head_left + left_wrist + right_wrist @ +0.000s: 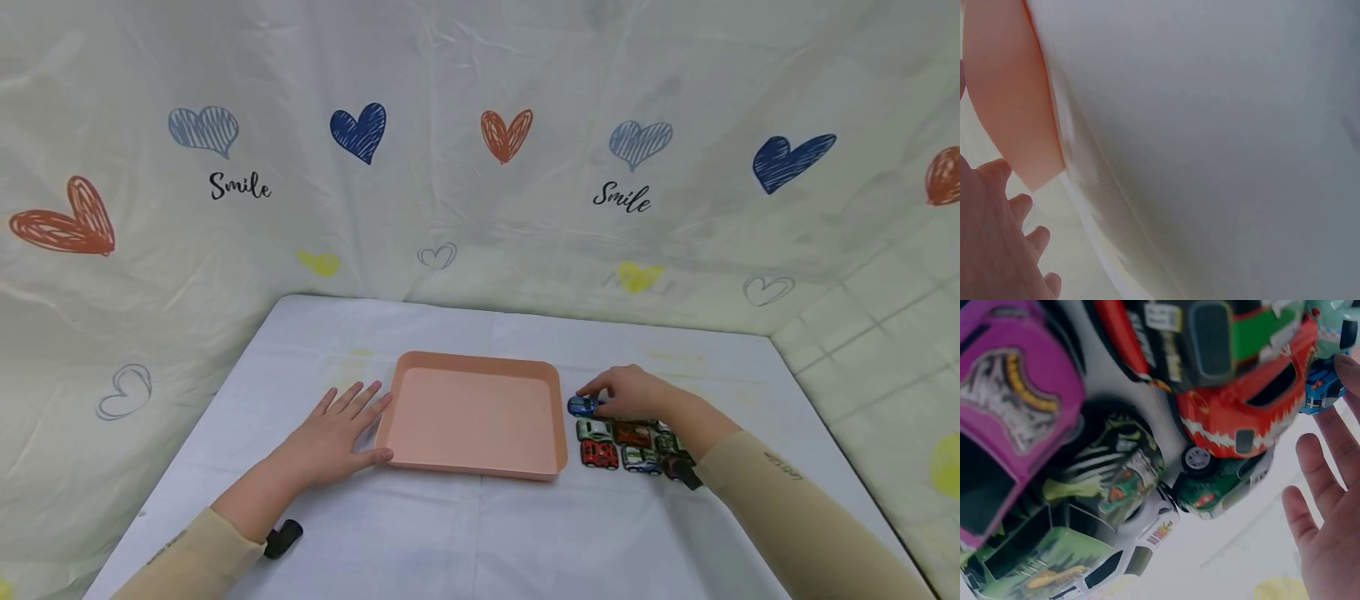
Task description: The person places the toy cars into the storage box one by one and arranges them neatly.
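Note:
A pink rectangular tray [480,417] lies on the white table. My left hand [327,442], fingers spread, touches the tray's left edge with its thumb and fingertips; the left wrist view shows the fingers [1020,206] beside the tray wall [1016,94]. Right of the tray, my right hand [637,394] pinches a blue toy car [582,406] at the back left of a cluster of toy cars. In the right wrist view, thumb and a finger of that hand [1335,506] hold the blue car [1322,387]. The hand and wrist hide part of the cluster.
Nearest the tray stand a pale green car [595,430] and a red car [599,454], with several others to their right. The right wrist view shows a purple car [1054,381] and an orange-red car [1241,412] close up. A curtain with hearts hangs behind the table.

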`<control>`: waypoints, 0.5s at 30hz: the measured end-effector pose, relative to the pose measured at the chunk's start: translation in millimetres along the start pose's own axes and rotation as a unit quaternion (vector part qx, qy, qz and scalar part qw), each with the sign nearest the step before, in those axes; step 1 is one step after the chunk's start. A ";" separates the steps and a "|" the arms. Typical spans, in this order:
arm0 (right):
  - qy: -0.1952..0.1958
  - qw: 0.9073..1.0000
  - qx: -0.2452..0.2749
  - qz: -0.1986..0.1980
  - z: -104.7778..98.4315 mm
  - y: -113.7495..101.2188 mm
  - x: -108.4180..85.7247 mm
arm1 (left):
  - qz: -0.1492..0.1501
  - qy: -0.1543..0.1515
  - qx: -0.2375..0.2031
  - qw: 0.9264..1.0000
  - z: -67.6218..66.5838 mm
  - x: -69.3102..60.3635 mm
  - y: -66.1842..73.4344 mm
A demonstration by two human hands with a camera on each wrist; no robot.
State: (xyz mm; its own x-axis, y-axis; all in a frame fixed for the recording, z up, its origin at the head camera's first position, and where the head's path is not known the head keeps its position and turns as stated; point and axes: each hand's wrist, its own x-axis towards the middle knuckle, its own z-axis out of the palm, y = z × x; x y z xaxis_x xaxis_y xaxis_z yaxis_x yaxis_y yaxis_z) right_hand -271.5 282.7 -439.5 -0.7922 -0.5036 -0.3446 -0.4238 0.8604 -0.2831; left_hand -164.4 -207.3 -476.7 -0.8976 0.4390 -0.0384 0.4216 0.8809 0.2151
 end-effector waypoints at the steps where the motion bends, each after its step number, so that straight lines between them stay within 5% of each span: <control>1: 0.000 1.000 0.004 0.002 -0.8 0.5 -0.4 | -0.001 -0.001 -0.001 1.000 0.2 0.1 0.0; 15: 0.005 0.997 0.073 -0.011 -24.3 0.1 -8.9 | -0.003 -0.004 0.002 1.000 -5.3 0.0 4.9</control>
State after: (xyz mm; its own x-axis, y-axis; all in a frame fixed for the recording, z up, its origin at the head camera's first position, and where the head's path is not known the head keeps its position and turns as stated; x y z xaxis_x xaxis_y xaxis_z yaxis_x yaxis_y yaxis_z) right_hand -275.1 289.2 -414.7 -0.7881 -0.5210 -0.3278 -0.3731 0.8279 -0.4188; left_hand -163.0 -203.9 -470.6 -0.8994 0.4346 -0.0477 0.4162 0.8844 0.2114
